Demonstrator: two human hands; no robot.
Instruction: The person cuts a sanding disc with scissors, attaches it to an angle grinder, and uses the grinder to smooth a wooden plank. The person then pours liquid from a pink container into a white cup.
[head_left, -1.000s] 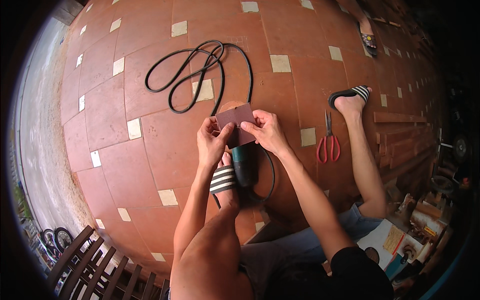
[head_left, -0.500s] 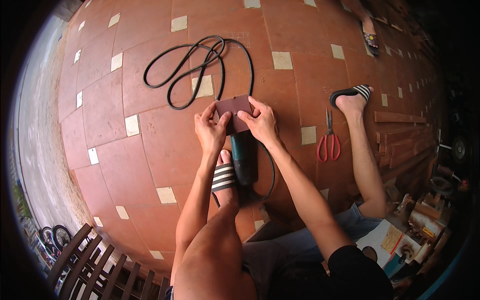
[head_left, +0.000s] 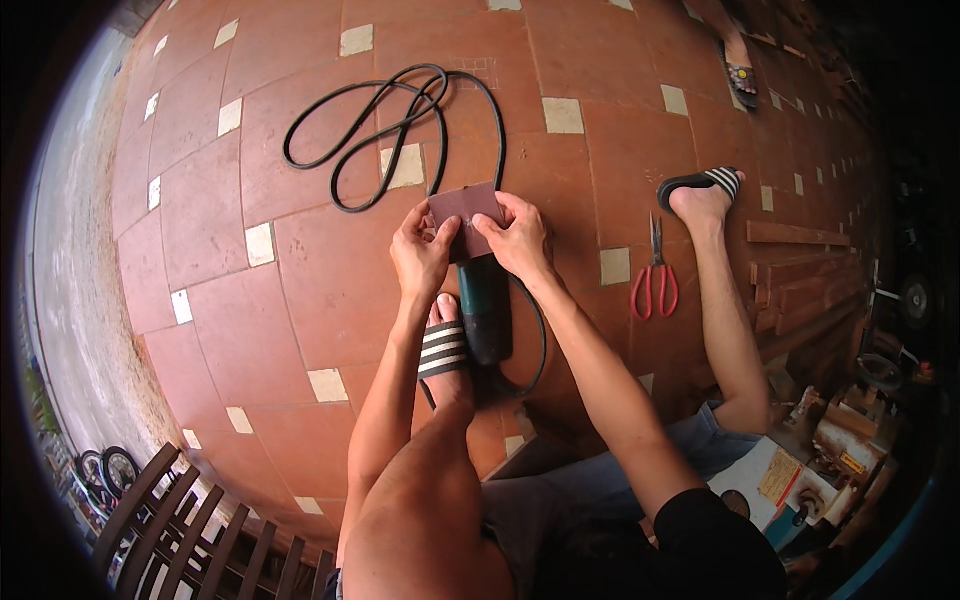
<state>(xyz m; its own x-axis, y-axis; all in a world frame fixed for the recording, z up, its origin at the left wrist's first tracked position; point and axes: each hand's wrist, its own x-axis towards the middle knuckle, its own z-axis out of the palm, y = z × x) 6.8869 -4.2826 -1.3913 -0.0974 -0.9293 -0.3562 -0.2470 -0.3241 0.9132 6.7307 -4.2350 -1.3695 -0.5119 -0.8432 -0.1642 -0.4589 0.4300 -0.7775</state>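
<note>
Between my two hands I hold a small square sheet of brown sandpaper (head_left: pixel 467 236) by its sides. My left hand (head_left: pixel 422 248) pinches the left edge, its thumb on the near face. On the opposite edge my right hand (head_left: pixel 519 236) grips with its thumb pressed near the sheet's middle; the fingers behind are partly hidden. Below the sheet lies a green and black corded power tool (head_left: pixel 486 315) on the floor, its upper end covered by the sheet and hands. A black cord (head_left: pixel 441 120) loops across the tiles beyond.
Red-handled scissors or snips (head_left: pixel 655 285) lie to the right, beside my sandalled foot (head_left: pixel 703 200). Further right are stacked wooden strips (head_left: pixel 800 285) and a cluttered machine (head_left: pixel 810 490). A slatted bench (head_left: pixel 190 530) stands lower left. Another person's foot (head_left: pixel 741 85) shows at the far right.
The sandpaper has tilted slightly, its right side higher. My right thumb has shifted a little on it, and both hands keep their hold. The whole view has drifted slightly.
</note>
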